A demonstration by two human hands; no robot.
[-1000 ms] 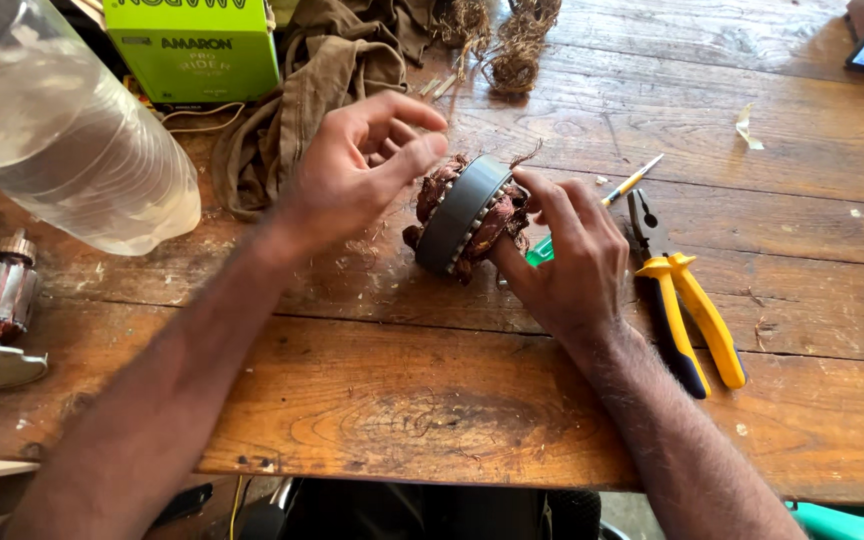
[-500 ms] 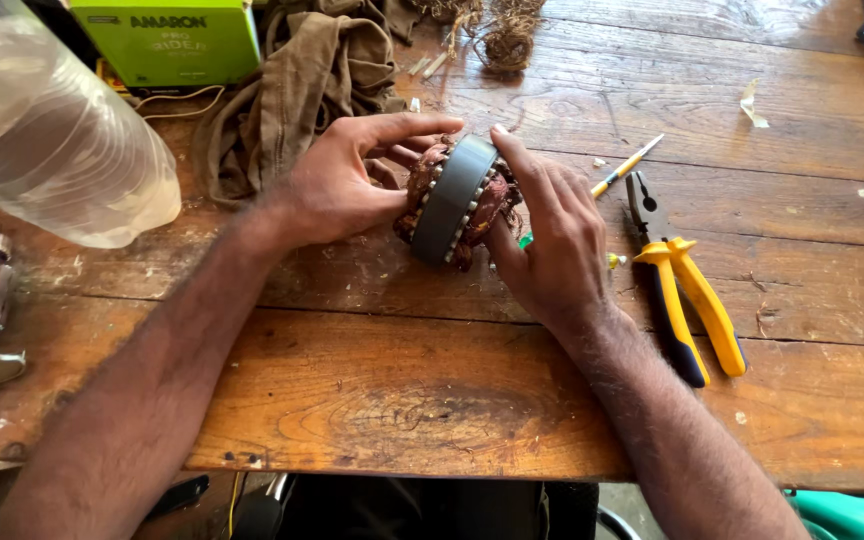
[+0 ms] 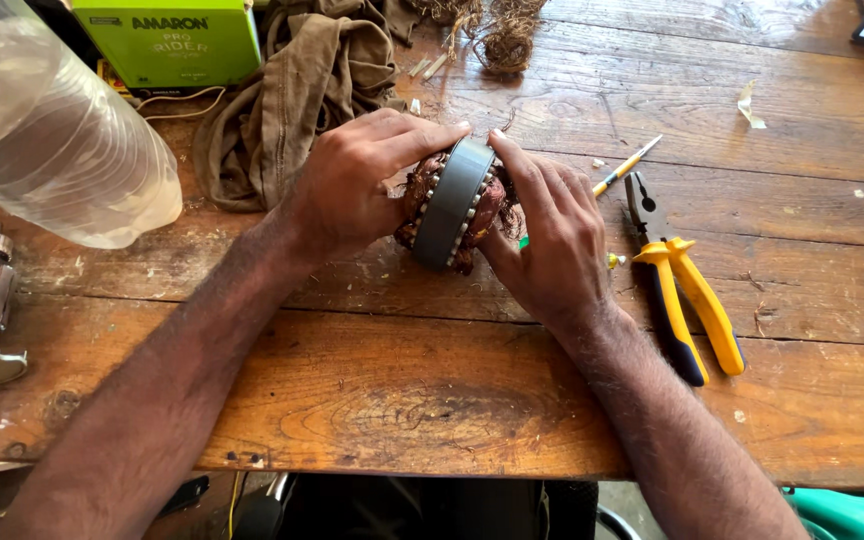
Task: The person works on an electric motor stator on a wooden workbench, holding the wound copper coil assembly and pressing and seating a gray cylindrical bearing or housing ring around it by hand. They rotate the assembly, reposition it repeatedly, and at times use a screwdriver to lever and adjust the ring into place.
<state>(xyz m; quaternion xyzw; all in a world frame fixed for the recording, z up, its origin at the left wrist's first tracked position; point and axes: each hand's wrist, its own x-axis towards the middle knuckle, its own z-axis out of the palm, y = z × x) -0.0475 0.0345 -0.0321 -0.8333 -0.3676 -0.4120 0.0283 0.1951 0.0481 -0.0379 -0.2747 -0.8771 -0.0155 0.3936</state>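
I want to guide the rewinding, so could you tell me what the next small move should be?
Probably lay the stator flat: it stands on edge on the wooden table, pinched between the left hand and right hand, so its copper windings face sideways.

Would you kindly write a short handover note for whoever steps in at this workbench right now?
Left hand: gripping the motor stator from its left side, index finger laid over the grey ring.
Right hand: pressed against the stator's right side, fingers on the copper windings.
The stator stands on edge on the wooden table, between both hands.
Within reach: yellow-handled pliers to the right, a small screwdriver behind them, a brown cloth behind the left hand.
Done: windings appear to be in place in the core.
Left: cannot tell from this view; no tool is in hand.
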